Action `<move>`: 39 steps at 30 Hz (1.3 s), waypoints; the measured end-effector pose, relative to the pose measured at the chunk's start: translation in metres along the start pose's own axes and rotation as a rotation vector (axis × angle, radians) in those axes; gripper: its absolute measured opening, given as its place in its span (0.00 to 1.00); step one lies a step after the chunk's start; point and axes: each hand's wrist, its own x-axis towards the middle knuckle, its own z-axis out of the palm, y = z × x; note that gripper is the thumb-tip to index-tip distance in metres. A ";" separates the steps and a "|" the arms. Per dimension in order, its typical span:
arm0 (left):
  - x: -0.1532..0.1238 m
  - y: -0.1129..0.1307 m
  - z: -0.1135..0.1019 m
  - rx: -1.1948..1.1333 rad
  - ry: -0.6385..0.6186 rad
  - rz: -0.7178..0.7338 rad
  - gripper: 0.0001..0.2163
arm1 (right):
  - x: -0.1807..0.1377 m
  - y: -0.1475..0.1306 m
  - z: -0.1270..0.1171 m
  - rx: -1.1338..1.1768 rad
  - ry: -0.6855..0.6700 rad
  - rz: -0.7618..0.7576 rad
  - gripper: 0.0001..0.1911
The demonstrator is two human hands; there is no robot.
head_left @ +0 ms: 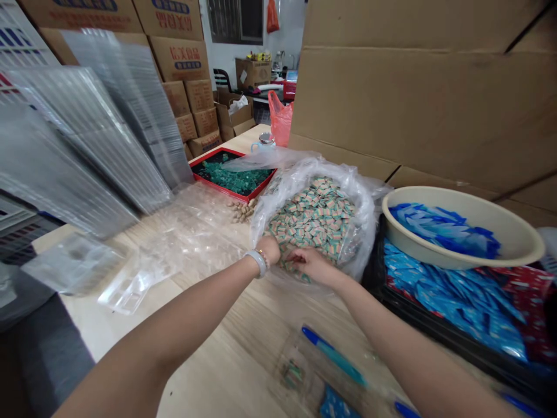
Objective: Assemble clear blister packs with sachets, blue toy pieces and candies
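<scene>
A clear plastic bag (373,217) lies open on the table, full of small flat pinkish-and-green packets (319,217). At its near edge my left hand (272,249), with a pale bangle and a beaded bracelet at the wrist, is curled closed against the packets; its fingertips are hidden. Just to the right, my right hand (312,262) reaches over the near rim, thumb and fingers drawn together in a pinch. What lies between those fingers is too small to make out. Close below my right forearm is a blurred clear tray (300,371) with a blue-and-teal strip (333,354).
Left stand stacks of clear plastic trays (100,128), with loose trays (130,287) before them. A red-rimmed tray (230,194) holds green pieces beside brown nuts (243,212). Right, a cream basin (461,255) of blue packets rests over a black crate (418,316). Cardboard (418,104) rises behind.
</scene>
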 end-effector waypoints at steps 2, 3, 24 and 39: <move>-0.002 0.003 0.000 0.023 0.026 -0.029 0.06 | -0.002 -0.004 -0.002 -0.179 0.005 -0.068 0.12; -0.004 0.004 -0.001 0.029 0.042 -0.038 0.07 | -0.004 -0.006 -0.002 -0.247 0.002 -0.094 0.12; -0.036 -0.002 -0.009 0.198 -0.065 0.317 0.10 | -0.032 -0.005 -0.002 -0.423 0.072 -0.118 0.09; -0.045 -0.014 0.013 0.071 -0.028 0.554 0.11 | -0.036 -0.006 -0.002 -0.466 0.059 -0.133 0.10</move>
